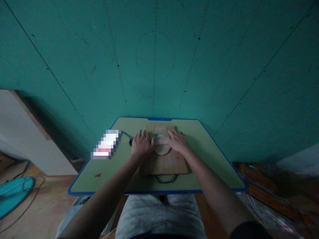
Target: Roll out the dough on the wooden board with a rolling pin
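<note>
From here, left hand (143,144) and right hand (178,140) lie flat over the pin (161,142), grip unclenched; dough (162,150) beneath, on the board (163,166). Rolling, I'd judge; next push wants even pressure.

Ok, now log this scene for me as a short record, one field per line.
Left hand: over the left part of a pale bar, likely a rolling pin
Right hand: over its right part
Flat round: pale, probably dough, beneath the bar
Board: wooden, under the round
Table: pale top, blue rim
Pixelated item: left of the board, unidentifiable
Wall: green, behind the table
</note>
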{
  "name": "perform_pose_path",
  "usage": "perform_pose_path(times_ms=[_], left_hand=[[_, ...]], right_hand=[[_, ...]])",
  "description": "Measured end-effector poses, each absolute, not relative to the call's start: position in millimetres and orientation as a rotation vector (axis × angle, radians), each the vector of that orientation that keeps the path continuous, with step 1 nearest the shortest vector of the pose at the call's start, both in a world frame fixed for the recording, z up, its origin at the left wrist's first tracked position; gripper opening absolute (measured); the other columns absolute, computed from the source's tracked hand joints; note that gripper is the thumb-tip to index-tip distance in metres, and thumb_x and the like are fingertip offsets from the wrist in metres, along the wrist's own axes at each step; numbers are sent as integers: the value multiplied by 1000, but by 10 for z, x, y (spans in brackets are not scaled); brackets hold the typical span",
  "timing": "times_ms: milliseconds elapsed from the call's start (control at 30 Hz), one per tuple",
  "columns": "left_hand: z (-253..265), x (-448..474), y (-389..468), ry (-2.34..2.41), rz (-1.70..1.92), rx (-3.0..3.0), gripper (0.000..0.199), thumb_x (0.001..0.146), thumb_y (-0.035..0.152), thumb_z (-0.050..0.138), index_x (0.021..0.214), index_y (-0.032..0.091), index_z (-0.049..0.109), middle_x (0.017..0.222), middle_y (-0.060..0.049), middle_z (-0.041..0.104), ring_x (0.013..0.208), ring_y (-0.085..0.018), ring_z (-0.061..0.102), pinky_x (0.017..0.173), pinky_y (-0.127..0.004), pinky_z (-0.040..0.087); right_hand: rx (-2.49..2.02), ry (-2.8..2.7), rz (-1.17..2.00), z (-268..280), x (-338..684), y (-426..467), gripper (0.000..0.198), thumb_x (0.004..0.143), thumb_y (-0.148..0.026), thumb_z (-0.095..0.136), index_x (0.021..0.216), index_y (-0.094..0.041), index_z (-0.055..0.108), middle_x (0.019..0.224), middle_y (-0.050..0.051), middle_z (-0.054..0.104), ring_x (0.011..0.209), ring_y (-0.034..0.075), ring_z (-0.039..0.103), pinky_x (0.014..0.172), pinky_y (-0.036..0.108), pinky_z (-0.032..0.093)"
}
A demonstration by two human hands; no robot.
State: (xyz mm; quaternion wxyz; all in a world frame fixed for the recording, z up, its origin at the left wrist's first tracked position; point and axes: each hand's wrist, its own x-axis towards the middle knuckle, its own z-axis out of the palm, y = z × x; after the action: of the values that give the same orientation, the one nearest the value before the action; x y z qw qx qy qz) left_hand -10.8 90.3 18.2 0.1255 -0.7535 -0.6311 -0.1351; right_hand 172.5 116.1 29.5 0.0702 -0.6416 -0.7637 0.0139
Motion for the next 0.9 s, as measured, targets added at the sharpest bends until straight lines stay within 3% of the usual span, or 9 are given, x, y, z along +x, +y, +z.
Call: perform_pose_path(times_ms=[333, 600, 900], left_hand=[[183, -103, 806, -1830, -403, -2216, 56, 101, 40, 34, 134, 1, 56, 137, -23, 60, 134, -36, 50, 111, -47, 38], [190, -93, 710, -1826, -415, -2209, 54, 100, 40, 35, 135, 5, 56, 139, -22, 60, 133, -36, 51, 110, -49, 38], [214, -91, 660, -1832, -373, -2234, 53, 100, 42, 34, 130, 6, 60, 128, -22, 67, 125, -33, 60, 106, -44, 39]], right_hand=[[-1888, -2273, 17, 287, 1737, 1013, 44, 101, -29, 31, 136, -22, 57, 141, 7, 60, 124, 24, 57, 102, 37, 41], [-1852, -2282, -26, 265, 1753, 902, 42, 102, -29, 30, 125, -23, 65, 138, 7, 62, 126, 22, 55, 103, 34, 40], [-1780, -2270, -90, 159, 1776, 818, 47, 103, -32, 28, 135, -18, 60, 144, 9, 57, 134, 23, 48, 112, 36, 33]])
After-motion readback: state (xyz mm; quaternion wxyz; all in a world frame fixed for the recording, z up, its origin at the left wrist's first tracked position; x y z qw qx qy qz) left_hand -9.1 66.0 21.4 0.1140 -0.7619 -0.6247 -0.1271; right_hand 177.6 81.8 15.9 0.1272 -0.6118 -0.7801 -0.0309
